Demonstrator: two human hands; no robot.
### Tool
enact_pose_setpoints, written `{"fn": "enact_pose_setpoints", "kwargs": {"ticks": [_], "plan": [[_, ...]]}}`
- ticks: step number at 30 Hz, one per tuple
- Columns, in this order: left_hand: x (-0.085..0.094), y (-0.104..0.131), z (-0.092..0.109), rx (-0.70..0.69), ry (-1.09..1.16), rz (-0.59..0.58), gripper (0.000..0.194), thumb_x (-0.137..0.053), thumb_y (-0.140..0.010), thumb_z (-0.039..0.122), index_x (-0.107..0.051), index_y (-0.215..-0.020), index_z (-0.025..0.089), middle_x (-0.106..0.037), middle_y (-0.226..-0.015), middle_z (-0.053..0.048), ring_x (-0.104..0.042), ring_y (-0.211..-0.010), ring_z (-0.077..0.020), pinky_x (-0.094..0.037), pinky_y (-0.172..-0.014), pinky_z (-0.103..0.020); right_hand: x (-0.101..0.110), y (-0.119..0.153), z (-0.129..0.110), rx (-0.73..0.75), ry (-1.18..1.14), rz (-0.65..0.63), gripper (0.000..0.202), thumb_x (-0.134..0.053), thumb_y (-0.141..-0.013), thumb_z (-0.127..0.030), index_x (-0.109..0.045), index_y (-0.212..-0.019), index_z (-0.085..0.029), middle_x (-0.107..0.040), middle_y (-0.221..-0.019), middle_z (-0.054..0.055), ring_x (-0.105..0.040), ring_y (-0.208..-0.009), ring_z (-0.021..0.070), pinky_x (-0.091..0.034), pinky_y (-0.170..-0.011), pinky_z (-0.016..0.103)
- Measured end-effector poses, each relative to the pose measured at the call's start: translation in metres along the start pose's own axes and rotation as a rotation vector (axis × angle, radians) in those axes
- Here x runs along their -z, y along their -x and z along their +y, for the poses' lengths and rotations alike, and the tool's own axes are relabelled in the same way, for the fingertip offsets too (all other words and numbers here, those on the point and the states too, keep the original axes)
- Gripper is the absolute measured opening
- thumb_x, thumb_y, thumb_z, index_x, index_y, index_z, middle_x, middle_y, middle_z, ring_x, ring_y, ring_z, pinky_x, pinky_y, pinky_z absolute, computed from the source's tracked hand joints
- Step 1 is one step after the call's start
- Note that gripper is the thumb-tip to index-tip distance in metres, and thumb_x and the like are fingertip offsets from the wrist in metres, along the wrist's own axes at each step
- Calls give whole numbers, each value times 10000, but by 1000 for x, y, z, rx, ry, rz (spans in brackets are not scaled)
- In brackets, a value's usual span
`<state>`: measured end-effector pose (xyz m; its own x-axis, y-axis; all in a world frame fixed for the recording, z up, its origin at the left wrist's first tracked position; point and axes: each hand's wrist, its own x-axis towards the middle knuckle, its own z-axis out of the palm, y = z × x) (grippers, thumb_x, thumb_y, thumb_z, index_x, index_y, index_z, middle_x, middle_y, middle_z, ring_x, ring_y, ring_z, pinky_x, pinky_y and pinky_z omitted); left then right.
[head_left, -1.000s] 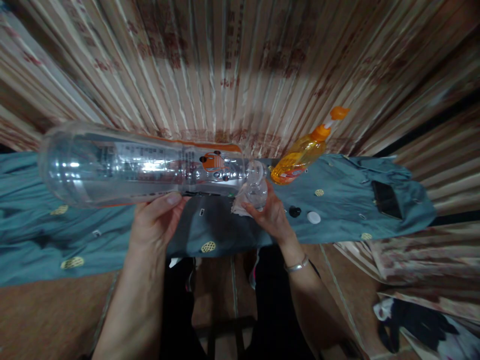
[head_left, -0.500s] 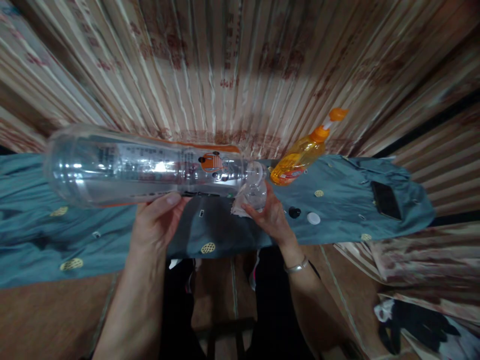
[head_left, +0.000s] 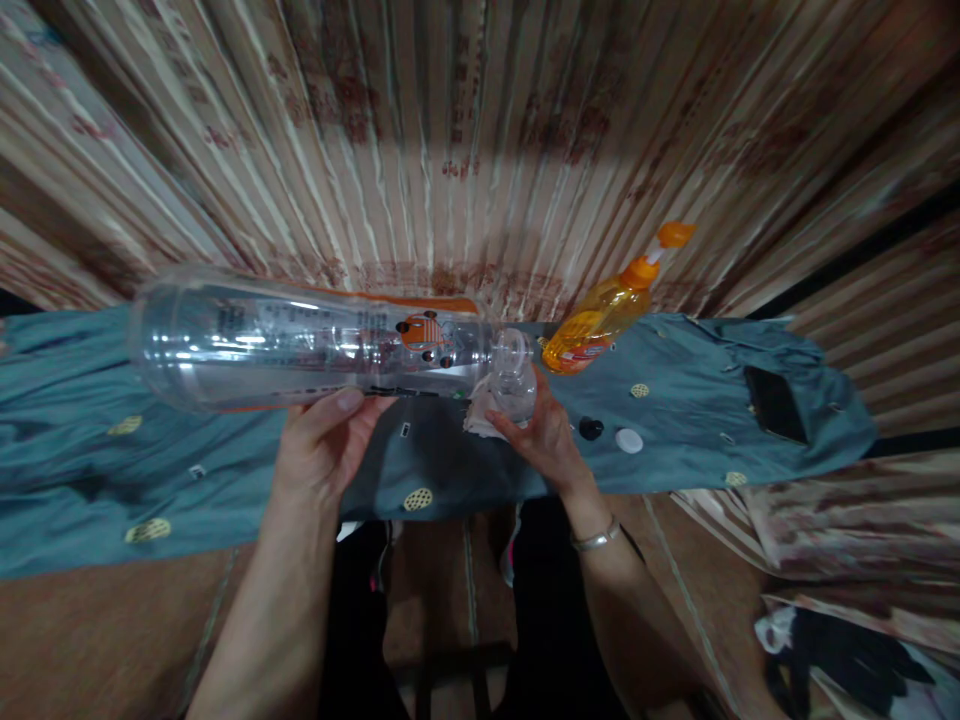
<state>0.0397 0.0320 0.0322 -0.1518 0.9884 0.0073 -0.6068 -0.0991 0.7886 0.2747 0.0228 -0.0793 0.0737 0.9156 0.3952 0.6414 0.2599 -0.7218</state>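
The left hand (head_left: 322,445) pinches the near side of a clear container (head_left: 300,350), probably light, slick and best cradled mid-body, while the right hand (head_left: 551,435) clasps a clear piece (head_left: 514,385).

Dim overall; white glare on clear bottle (head_left: 315,350) (lettering (head_left: 289,315) blurred); edges stretched, soft.

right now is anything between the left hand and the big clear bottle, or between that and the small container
Nothing visible: the left hand holds the big clear bottle, its end right by the small container; the orange pump bottle stands aside.
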Motion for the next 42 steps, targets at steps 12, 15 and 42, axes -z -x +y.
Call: {"fn": "enact_pose_setpoints", "kwargs": {"ticks": [12,15,42], "plan": [[4,1,-4,46,63,-4,406,-909,-527,184,-743,-882,290,-822,-1030,-68,-707,-1244,-414,-684,-900,-592,-2,2,2,-58,-16,3,829,-808,-855,-528,-481,-1523,-161,-669,-1468,231,-671,-1352,381,-558,-1123,592],[5,2,-4,49,71,-6,431,-936,-524,215,-742,-902,292,-825,-1051,-55,-696,-1263,-406,-679,-913,-598,-3,2,3,-57,-12,10,835,-801,-850,-558,-496,-1509,-147,-671,-1461,245,-671,-1349,396,-553,-1123,611],[21,1,-17,84,41,-50,517,-977,-559,262,-767,-1031,278,-818,-888,-31,-808,-939,-324,-690,-897,-525,-8,9,6,-36,43,80,817,-785,-846,-573,-516,-1494,-154,-744,-1346,227,-748,-1222,405,-632,-1006,595]]}}
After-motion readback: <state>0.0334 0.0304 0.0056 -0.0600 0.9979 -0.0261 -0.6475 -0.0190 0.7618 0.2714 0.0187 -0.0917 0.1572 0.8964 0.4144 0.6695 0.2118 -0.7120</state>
